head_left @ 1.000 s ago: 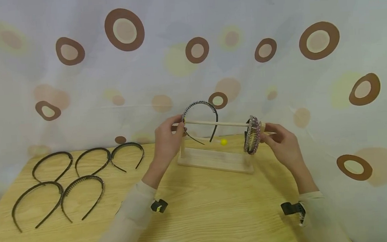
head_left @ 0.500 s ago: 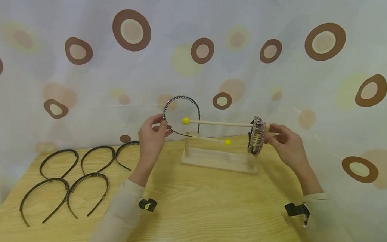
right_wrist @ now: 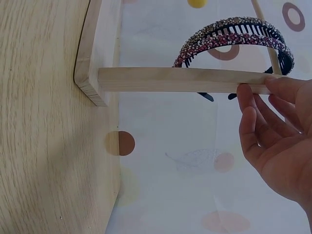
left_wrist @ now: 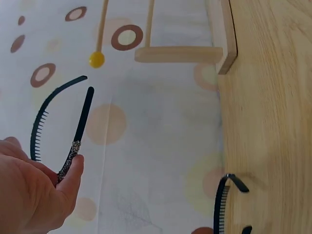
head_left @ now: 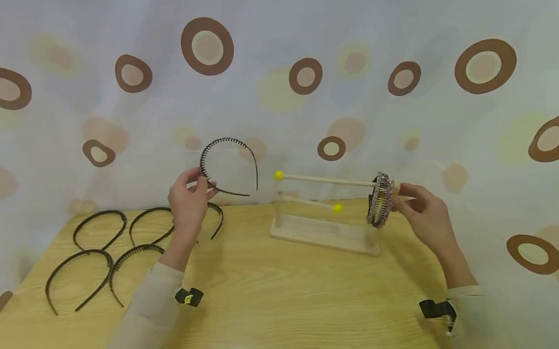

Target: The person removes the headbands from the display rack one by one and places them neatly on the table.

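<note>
My left hand (head_left: 186, 202) pinches a black toothed headband (head_left: 225, 139) by one side, raised in front of the backdrop. A glittery trim shows on this headband (left_wrist: 75, 146) in the left wrist view. To its right stands a wooden display stand (head_left: 322, 235) with two rods. The upper rod (head_left: 328, 180) ends in a yellow ball (head_left: 279, 175), apart from the headband. Several glittery headbands (head_left: 382, 199) hang at that rod's right end. My right hand (head_left: 425, 213) pinches the top of the stand's upright post (right_wrist: 161, 79) between thumb and fingers.
Several black headbands lie on the left of the wooden table (head_left: 279, 304), among them a front one (head_left: 80, 252) and a back one (head_left: 98, 213). The lower rod's yellow ball (head_left: 337, 208) points right. A patterned cloth (head_left: 260, 35) hangs behind the table.
My left hand has drawn the headband left, off the end of the upper rod, whose yellow ball now shows. The right hand keeps its hold on the post. The view has shifted slightly left.
</note>
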Action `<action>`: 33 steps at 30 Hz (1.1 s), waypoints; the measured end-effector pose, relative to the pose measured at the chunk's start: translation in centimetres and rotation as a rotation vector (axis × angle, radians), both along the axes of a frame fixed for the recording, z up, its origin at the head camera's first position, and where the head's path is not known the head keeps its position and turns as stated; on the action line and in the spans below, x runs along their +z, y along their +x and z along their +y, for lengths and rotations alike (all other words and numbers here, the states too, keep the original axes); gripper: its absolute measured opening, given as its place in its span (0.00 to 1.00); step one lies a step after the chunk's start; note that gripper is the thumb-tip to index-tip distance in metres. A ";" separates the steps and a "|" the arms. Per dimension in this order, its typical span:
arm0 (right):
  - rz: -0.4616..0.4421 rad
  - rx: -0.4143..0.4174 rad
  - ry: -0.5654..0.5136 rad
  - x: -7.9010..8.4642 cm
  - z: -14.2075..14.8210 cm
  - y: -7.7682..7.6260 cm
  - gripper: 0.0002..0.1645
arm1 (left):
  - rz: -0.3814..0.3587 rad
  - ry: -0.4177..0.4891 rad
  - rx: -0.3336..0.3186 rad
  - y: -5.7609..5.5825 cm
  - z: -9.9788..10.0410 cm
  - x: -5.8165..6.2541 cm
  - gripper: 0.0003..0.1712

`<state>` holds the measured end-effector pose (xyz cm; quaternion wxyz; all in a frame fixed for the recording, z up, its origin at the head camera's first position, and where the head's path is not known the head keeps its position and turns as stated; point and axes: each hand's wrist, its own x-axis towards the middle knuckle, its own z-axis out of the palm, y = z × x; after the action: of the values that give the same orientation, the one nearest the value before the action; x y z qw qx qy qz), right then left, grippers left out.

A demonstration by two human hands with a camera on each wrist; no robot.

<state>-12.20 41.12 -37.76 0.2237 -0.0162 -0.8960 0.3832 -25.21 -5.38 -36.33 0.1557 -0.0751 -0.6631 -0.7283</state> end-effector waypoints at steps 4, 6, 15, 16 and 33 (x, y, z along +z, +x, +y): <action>-0.010 -0.002 -0.011 -0.1 -0.1 0.2 0.31 | 0.008 -0.108 -0.033 0.5 -2.7 -1.0 0.20; -0.011 -0.002 -0.016 -0.1 -0.2 0.2 0.31 | 0.021 -0.183 -0.067 0.8 -4.3 -1.5 0.19; 0.007 0.025 -0.025 -0.1 -0.2 0.1 0.30 | -0.014 -0.620 -0.169 2.2 -10.4 -3.8 0.21; 0.006 0.024 -0.023 -0.2 -0.2 0.0 0.30 | -0.029 -0.641 -0.197 2.3 -11.0 -4.1 0.21; -0.008 0.018 -0.032 -0.2 0.0 0.0 0.29 | -0.251 -0.902 -0.397 1.5 -12.7 -6.8 0.20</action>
<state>-12.16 41.11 -37.96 0.2165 -0.0134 -0.8908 0.3994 -23.76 -18.04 -43.17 -0.1145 -0.1715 -0.8981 -0.3886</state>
